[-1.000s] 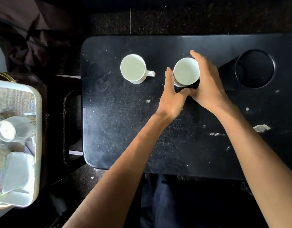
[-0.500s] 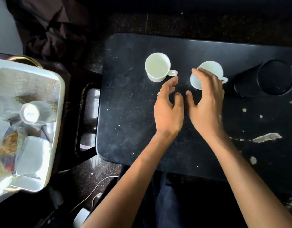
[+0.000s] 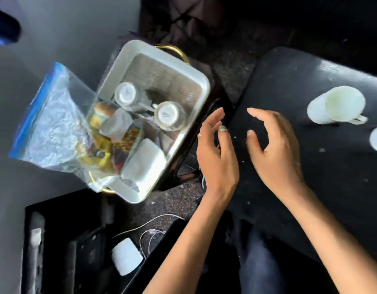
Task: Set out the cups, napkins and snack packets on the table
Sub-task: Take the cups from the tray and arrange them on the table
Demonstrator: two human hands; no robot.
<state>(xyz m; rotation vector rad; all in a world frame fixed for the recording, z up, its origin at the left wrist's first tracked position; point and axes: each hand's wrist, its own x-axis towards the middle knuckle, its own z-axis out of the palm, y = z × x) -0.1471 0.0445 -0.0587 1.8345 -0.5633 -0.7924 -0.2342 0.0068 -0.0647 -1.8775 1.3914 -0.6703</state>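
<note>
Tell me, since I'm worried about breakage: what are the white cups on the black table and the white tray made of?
White handled cup on the black table: probably glazed ceramic, going by its smooth, opaque walls. White rectangular tray: likely plastic or enamelled metal, with a thick rounded rim; its gold handle looks metallic.

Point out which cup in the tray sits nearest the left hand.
The upturned cup on the tray's table side; the other upturned cup lies farther from the left hand.
</note>
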